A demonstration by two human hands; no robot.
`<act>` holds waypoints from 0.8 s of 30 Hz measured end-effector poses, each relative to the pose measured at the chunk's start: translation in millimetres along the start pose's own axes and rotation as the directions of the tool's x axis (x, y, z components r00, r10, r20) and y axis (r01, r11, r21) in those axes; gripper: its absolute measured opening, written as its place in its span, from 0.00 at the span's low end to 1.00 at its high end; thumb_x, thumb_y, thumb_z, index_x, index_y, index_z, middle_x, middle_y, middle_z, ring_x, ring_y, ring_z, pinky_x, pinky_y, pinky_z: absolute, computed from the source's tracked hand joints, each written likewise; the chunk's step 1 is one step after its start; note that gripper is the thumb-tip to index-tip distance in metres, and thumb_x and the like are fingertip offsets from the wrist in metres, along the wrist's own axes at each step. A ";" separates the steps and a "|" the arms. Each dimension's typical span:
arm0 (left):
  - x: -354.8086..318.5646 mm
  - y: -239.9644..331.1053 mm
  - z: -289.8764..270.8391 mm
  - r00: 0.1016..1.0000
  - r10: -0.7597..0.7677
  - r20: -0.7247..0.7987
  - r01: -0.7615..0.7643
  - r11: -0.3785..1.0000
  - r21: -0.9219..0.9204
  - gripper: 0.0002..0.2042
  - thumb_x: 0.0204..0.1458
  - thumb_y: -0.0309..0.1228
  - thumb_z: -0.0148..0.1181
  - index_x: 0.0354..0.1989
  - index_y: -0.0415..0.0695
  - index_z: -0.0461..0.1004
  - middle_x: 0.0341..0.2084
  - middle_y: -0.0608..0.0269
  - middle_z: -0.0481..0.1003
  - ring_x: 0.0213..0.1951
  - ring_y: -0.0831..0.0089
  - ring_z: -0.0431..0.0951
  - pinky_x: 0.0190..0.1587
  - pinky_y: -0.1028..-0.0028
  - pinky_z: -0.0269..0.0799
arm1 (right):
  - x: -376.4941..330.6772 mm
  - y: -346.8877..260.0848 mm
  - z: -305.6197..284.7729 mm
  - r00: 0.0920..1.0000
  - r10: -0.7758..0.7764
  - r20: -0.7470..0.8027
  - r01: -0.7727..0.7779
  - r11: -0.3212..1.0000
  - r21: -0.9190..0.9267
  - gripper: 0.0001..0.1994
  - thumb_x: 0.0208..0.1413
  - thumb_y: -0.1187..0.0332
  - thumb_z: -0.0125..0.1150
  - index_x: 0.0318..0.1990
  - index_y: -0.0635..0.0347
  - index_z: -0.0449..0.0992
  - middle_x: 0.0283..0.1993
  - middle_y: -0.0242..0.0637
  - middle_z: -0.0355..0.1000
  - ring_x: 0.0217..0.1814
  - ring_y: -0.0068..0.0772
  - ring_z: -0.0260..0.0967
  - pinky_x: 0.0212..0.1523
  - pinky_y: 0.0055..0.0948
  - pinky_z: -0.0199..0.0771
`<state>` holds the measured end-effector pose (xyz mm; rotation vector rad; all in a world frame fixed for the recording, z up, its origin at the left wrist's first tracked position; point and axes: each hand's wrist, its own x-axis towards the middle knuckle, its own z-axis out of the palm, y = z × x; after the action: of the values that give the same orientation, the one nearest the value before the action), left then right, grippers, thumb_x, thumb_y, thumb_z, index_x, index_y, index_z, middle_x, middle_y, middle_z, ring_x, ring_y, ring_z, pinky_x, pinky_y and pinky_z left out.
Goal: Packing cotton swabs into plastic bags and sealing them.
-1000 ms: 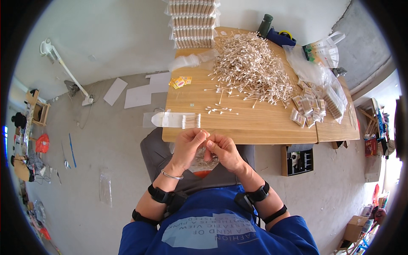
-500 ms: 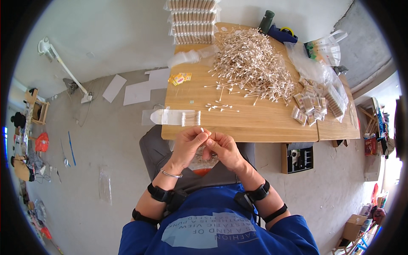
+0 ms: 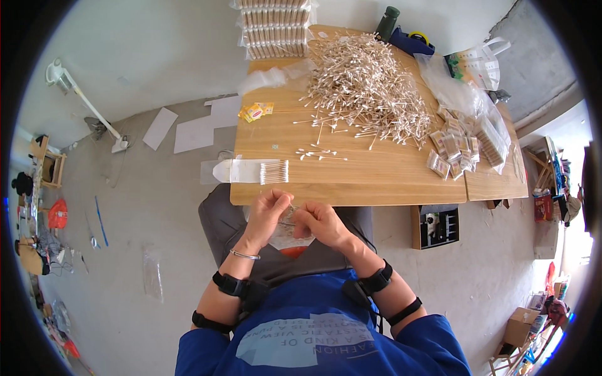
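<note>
My left hand (image 3: 268, 210) and my right hand (image 3: 316, 220) meet just below the wooden table's near edge (image 3: 351, 193), over my lap. Together they pinch a small clear plastic bag (image 3: 287, 230) holding cotton swabs, with fingers closed on its top. A long clear bag of swabs (image 3: 251, 171) lies on the table's left corner, just above my left hand. A few loose swabs (image 3: 316, 153) lie in the middle of the table. A big heap of cotton swabs (image 3: 367, 88) covers the far part.
Stacked filled packs (image 3: 276, 25) stand at the table's far left. Small packed bags (image 3: 454, 150) and clear plastic bags (image 3: 476, 66) lie at the right. Yellow sachets (image 3: 255, 111), a dark bottle (image 3: 387, 22), papers on the floor (image 3: 194, 128) and a wooden box (image 3: 434, 227) are nearby.
My hands stay at the table edge and shift only slightly, working the small bag's top between the fingers.
</note>
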<state>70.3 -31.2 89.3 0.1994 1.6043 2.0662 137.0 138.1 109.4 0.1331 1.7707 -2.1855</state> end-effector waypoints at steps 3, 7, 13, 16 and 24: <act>-4.8 -21.8 -10.2 0.993 0.115 -0.027 -0.082 0.837 0.542 0.09 0.57 0.32 0.63 0.34 0.39 0.74 0.21 0.69 0.71 0.28 0.80 0.71 0.31 0.78 0.69 | 5.9 25.4 -11.0 0.992 -0.009 -0.123 -0.039 0.922 -0.385 0.11 0.61 0.64 0.58 0.33 0.64 0.75 0.26 0.41 0.76 0.28 0.31 0.74 0.34 0.30 0.74; -7.3 -34.1 -16.6 0.910 0.383 0.160 -0.310 0.369 0.876 0.08 0.50 0.28 0.65 0.35 0.40 0.74 0.29 0.59 0.73 0.34 0.64 0.75 0.34 0.69 0.72 | 15.0 45.7 -9.3 0.926 -0.297 -0.234 0.019 0.654 -0.757 0.06 0.52 0.67 0.64 0.32 0.60 0.77 0.30 0.40 0.76 0.35 0.46 0.72 0.39 0.41 0.73; 15.0 -42.8 -11.0 0.874 0.415 0.253 -0.336 0.140 0.932 0.15 0.47 0.31 0.66 0.44 0.44 0.74 0.39 0.60 0.72 0.46 0.58 0.71 0.51 0.60 0.66 | 61.0 51.3 -56.1 0.747 -0.641 -0.175 0.102 0.371 -0.923 0.09 0.48 0.68 0.64 0.38 0.56 0.77 0.43 0.37 0.74 0.47 0.44 0.67 0.50 0.40 0.67; 35.2 -45.5 -3.5 0.859 0.417 0.298 -0.376 0.118 0.919 0.18 0.49 0.34 0.64 0.48 0.46 0.72 0.46 0.60 0.70 0.51 0.57 0.68 0.54 0.59 0.63 | 79.9 29.0 -71.8 0.694 -0.632 -0.343 -0.101 0.387 -0.917 0.18 0.49 0.70 0.63 0.49 0.56 0.74 0.54 0.40 0.69 0.55 0.48 0.63 0.55 0.46 0.63; 72.5 -51.3 -0.9 0.832 0.455 0.318 -0.354 -0.005 0.935 0.24 0.50 0.38 0.62 0.56 0.45 0.67 0.57 0.55 0.64 0.62 0.55 0.60 0.65 0.53 0.50 | 76.0 61.2 -79.5 0.825 -0.536 -0.180 -0.115 0.153 -0.982 0.30 0.57 0.60 0.57 0.66 0.60 0.61 0.72 0.43 0.53 0.74 0.54 0.46 0.71 0.53 0.44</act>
<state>23.3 11.3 27.0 1.2099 3.0367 0.7751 73.7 189.6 13.5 0.1216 3.3451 -0.5679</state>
